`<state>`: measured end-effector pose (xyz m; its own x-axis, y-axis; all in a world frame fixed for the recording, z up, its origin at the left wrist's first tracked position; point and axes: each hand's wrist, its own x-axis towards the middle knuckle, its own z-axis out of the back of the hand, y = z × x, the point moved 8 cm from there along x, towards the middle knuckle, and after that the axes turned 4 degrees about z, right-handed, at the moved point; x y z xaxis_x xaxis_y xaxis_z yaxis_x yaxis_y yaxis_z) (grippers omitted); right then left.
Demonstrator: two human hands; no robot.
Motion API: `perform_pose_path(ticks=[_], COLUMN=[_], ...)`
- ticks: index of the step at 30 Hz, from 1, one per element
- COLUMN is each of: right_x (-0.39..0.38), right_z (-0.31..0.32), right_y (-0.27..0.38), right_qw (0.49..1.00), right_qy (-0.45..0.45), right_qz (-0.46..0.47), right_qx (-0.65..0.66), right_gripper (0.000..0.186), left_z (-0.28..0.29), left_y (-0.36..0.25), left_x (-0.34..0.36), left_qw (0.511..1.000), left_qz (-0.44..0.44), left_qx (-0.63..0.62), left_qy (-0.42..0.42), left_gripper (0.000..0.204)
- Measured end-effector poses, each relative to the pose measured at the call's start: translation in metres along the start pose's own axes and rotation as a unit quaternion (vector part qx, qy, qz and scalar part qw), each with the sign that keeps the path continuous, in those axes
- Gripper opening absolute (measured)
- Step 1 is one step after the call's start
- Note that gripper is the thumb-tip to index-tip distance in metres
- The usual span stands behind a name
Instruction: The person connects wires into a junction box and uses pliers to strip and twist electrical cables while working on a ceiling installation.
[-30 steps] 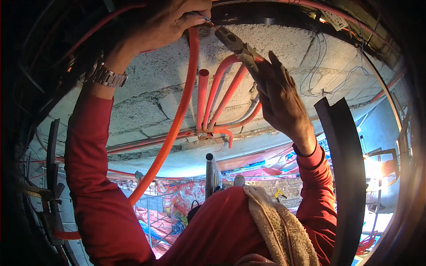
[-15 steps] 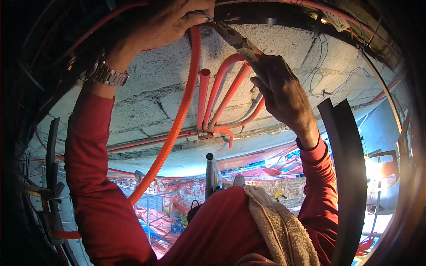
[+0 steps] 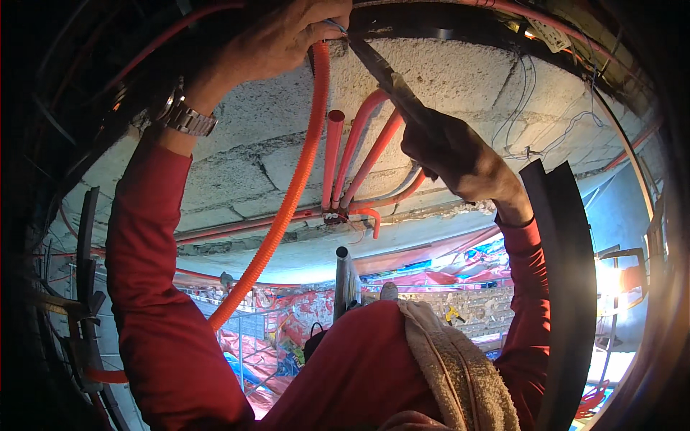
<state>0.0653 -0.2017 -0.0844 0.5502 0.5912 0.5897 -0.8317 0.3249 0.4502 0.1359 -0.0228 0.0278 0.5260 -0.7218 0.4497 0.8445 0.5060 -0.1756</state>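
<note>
My left hand (image 3: pixel 291 42), with a metal watch on its wrist, is raised to the top of the view. Its fingers pinch thin wires (image 3: pixel 333 26), whose ends are partly in shadow. Gripped in my right hand (image 3: pixel 463 158) is a pair of pliers (image 3: pixel 392 80), slanting up and left. The tips of the pliers' jaws meet the wire ends beside my left fingertips; whether they bite on them is too dark to tell. Just below my left hand, an orange corrugated conduit (image 3: pixel 296 188) hangs down and curves to the lower left.
Smooth red-orange pipes (image 3: pixel 372 158) fan out against the block wall (image 3: pixel 237 172). A dark metal channel (image 3: pixel 568 287) stands close by my right arm. Beyond it glows a work lamp (image 3: pixel 611 279). Loose thin wires (image 3: pixel 528 93) dangle at the upper right. A metal tube (image 3: pixel 343 284) stands below.
My right hand has turned at the wrist and dropped slightly to the right, rolling the pliers so they show more edge-on. The left hand keeps its pinch at nearly the same spot.
</note>
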Motion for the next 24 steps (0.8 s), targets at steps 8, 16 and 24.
perform_pose_path(ticks=[8,16,24], right_x=[-0.017,-0.024,-0.027], right_z=[-0.053,-0.009,-0.009], right_y=[-0.017,-0.012,-0.023], right_qw=[0.687,0.979,0.849], right_qy=[0.052,-0.127,-0.207], right_qz=[-0.183,0.016,-0.009], right_qx=[0.702,-0.159,-0.486], right_gripper=[0.04,0.043,0.071], left_z=[-0.001,0.011,0.004], left_y=[0.008,0.006,0.003], left_x=[0.005,0.002,0.01], left_qw=[0.999,0.993,0.998], left_qz=[-0.005,-0.083,0.04], left_qx=[-0.046,-0.034,-0.027], left_qy=[0.026,-0.075,0.035], left_gripper=[0.024,0.03,0.028])
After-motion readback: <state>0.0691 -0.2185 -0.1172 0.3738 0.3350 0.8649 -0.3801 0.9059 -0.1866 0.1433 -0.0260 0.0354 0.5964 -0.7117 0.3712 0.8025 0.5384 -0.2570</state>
